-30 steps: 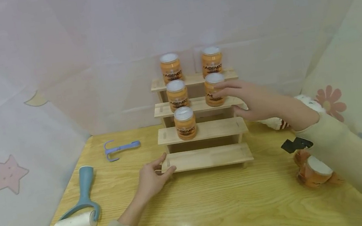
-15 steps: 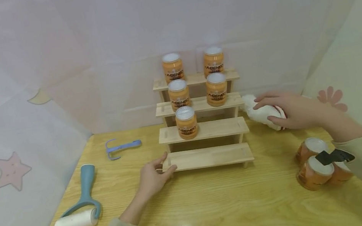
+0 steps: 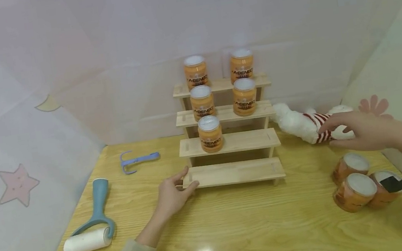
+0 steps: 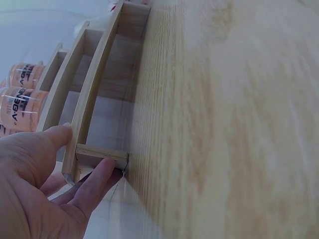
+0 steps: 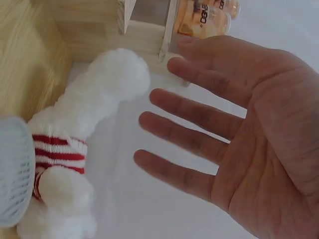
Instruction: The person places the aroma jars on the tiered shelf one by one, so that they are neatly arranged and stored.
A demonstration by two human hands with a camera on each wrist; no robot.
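A four-step wooden display rack stands at the back of the table. My left hand grips the left end of its lowest step, thumb on the board's edge and fingers by the leg in the left wrist view. Orange cans with silvery lids sit on the upper steps: two on the top, two on the second, and one can on the left of the third. My right hand holds nothing; its fingers spread apart in the right wrist view. It overlaps a white plush toy in a red-striped sweater.
Three more orange cans stand clustered on the table at the right. At the left lie a blue-handled lint roller and a small blue three-pronged hook. Patterned cloth hangs behind and on both sides.
My right hand has left the right can on the second step and moved right, past the plush toy's near end to its sweater. The left hand keeps its grip on the rack.
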